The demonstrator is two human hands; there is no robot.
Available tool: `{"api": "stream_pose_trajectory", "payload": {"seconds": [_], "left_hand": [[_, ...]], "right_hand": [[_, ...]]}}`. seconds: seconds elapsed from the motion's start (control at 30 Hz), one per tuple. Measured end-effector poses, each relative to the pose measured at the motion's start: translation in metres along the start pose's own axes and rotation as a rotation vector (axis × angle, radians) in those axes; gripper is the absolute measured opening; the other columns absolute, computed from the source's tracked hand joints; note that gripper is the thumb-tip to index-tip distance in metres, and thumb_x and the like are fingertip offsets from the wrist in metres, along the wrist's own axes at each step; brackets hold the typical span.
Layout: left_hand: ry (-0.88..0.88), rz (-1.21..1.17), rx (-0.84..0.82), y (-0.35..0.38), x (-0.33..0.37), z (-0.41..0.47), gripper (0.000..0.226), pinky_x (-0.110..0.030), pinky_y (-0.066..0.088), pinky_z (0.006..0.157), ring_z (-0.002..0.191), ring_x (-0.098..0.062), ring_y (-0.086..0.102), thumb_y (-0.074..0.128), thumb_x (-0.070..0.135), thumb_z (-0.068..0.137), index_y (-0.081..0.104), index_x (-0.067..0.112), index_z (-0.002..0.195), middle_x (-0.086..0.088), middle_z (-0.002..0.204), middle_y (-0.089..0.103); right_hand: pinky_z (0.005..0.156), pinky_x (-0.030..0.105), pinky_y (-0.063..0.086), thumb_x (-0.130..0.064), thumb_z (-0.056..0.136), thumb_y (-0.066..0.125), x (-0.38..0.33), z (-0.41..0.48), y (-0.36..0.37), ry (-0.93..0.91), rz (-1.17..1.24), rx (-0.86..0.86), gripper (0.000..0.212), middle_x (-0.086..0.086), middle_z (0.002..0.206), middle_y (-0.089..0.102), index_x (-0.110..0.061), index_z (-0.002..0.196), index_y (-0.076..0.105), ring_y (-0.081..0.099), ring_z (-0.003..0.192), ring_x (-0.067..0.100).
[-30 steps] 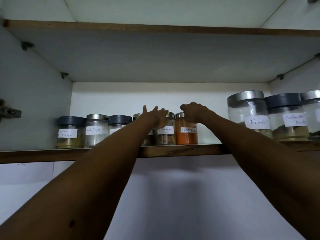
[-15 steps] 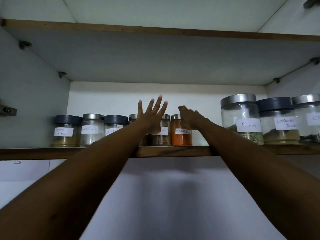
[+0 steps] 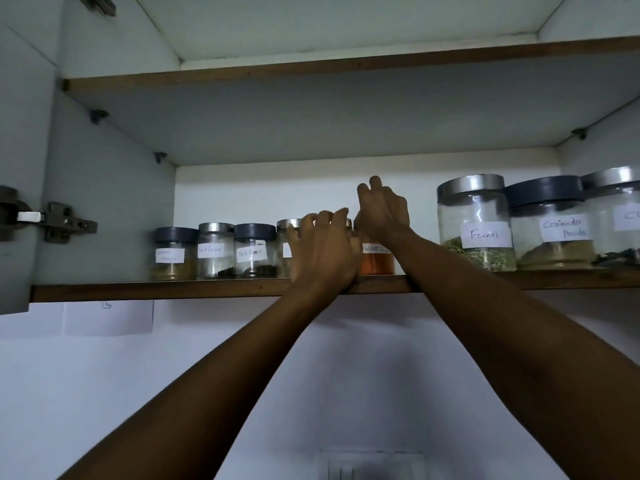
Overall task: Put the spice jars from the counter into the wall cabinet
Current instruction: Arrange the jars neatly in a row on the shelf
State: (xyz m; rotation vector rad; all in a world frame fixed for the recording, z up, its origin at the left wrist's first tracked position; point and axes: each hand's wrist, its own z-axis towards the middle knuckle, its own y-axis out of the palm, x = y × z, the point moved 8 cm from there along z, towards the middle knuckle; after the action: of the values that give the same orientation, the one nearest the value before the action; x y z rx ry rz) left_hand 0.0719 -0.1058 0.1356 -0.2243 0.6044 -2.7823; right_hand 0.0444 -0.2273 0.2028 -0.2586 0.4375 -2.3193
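A row of small labelled spice jars stands on the wall cabinet's lower shelf (image 3: 173, 291): a garam masala jar (image 3: 169, 254), a pepper jar (image 3: 214, 251), a black pepper jar (image 3: 254, 252) and an orange red chilli jar (image 3: 378, 262). My left hand (image 3: 322, 252) hovers in front of two more jars and hides most of them, with its fingers loosely bent; I cannot tell whether it touches them. My right hand (image 3: 381, 213) is raised just above the red chilli jar, fingers relaxed and holding nothing.
Bigger jars stand to the right: fennel (image 3: 476, 225), coriander powder (image 3: 550, 232) and one cut off by the frame edge (image 3: 620, 216). An upper shelf (image 3: 311, 69) spans the cabinet. The door hinge (image 3: 52, 221) is at the left. White wall lies below the shelf.
My right hand has lifted off the red chilli jar's lid. My left hand's spread fingers have bent and dropped lower in front of the jars. The camera has tilted up and left.
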Motion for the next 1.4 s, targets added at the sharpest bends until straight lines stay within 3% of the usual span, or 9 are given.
{"api": "stream_pose_trajectory", "payload": {"seconds": [0.1, 0.33, 0.5, 0.67, 0.77, 0.9, 1.03, 1.27, 1.4], "left_hand": [[-0.079, -0.047, -0.094, 0.001, -0.003, -0.001, 0.041, -0.048, 0.026, 0.106, 0.131, -0.028, 0.032, 0.041, 0.027, 0.092, 0.046, 0.013, 0.130, -0.008, 0.136, 0.047], [-0.178, -0.072, -0.347, 0.017, -0.008, -0.006, 0.051, -0.061, 0.010, 0.110, 0.137, -0.033, 0.024, 0.045, 0.036, 0.089, 0.040, 0.011, 0.133, -0.011, 0.144, 0.037], [-0.143, -0.028, -0.315, 0.019, -0.010, -0.002, 0.046, -0.061, 0.014, 0.111, 0.133, -0.032, 0.030, 0.044, 0.036, 0.087, 0.051, 0.012, 0.127, -0.012, 0.137, 0.047], [-0.126, -0.068, -0.255, 0.018, -0.010, 0.001, 0.040, -0.051, 0.026, 0.108, 0.124, -0.032, 0.043, 0.044, 0.033, 0.087, 0.059, 0.011, 0.116, -0.014, 0.126, 0.056], [-0.114, -0.072, -0.273, 0.019, -0.009, 0.001, 0.039, -0.045, 0.030, 0.106, 0.121, -0.032, 0.047, 0.043, 0.032, 0.087, 0.060, 0.011, 0.115, -0.014, 0.124, 0.058], [-0.084, -0.084, -0.253, 0.017, -0.009, 0.001, 0.036, -0.040, 0.039, 0.092, 0.112, -0.033, 0.053, 0.045, 0.030, 0.086, 0.062, 0.010, 0.110, -0.015, 0.117, 0.061], [-0.057, -0.154, -0.248, 0.016, -0.006, 0.001, 0.027, -0.037, 0.046, 0.078, 0.098, -0.032, 0.059, 0.043, 0.024, 0.086, 0.063, 0.010, 0.097, -0.015, 0.108, 0.065], [-0.041, -0.050, -0.205, 0.009, -0.003, 0.001, 0.029, -0.037, 0.045, 0.080, 0.098, -0.032, 0.060, 0.038, 0.027, 0.092, 0.064, 0.012, 0.092, -0.015, 0.108, 0.065], [0.003, 0.119, -0.143, 0.005, 0.002, 0.001, 0.030, -0.037, 0.045, 0.078, 0.095, -0.032, 0.061, 0.037, 0.023, 0.094, 0.064, 0.011, 0.096, -0.016, 0.106, 0.066]], "right_hand": [[0.067, 0.033, 0.036, -0.008, 0.084, 0.053, -0.003, -0.001, -0.004, -0.013, 0.005, 0.005, 0.029, 0.017, 0.116, 0.052, 0.000, 0.112, 0.051, 0.060, 0.092, 0.036], [0.063, 0.031, 0.035, -0.003, 0.084, 0.050, -0.011, -0.002, -0.031, -0.070, -0.004, 0.092, 0.019, 0.020, 0.101, 0.061, 0.002, 0.101, 0.055, 0.061, 0.083, 0.038], [0.066, 0.033, 0.047, -0.009, 0.082, 0.045, -0.015, -0.031, -0.074, 0.094, 0.440, 0.064, 0.018, 0.013, 0.088, 0.067, -0.005, 0.084, 0.063, 0.063, 0.080, 0.032], [0.061, 0.032, 0.043, -0.030, 0.080, 0.042, -0.016, -0.138, -0.116, -0.062, 0.191, 0.194, 0.030, 0.004, 0.076, 0.065, -0.010, 0.076, 0.064, 0.056, 0.074, 0.023], [0.061, 0.029, 0.043, -0.033, 0.080, 0.040, -0.005, -0.168, -0.106, -0.138, 0.076, 0.111, 0.035, 0.003, 0.078, 0.064, -0.010, 0.081, 0.066, 0.057, 0.072, 0.023], [0.063, 0.028, 0.041, -0.033, 0.079, 0.039, 0.003, -0.177, -0.096, -0.190, 0.045, -0.026, 0.039, 0.003, 0.083, 0.063, -0.010, 0.092, 0.068, 0.057, 0.076, 0.024], [0.060, 0.023, 0.032, -0.035, 0.071, 0.040, 0.001, -0.171, -0.097, -0.161, 0.041, -0.038, 0.040, 0.005, 0.075, 0.061, -0.009, 0.081, 0.068, 0.055, 0.071, 0.024], [0.057, 0.022, 0.027, -0.034, 0.064, 0.041, 0.001, -0.168, -0.102, -0.206, 0.046, -0.060, 0.035, 0.002, 0.071, 0.060, -0.010, 0.072, 0.066, 0.053, 0.067, 0.021], [0.062, 0.024, 0.030, -0.035, 0.067, 0.044, 0.007, -0.167, -0.103, -0.277, 0.113, -0.089, 0.043, 0.004, 0.088, 0.063, -0.010, 0.090, 0.069, 0.054, 0.082, 0.022]]}}
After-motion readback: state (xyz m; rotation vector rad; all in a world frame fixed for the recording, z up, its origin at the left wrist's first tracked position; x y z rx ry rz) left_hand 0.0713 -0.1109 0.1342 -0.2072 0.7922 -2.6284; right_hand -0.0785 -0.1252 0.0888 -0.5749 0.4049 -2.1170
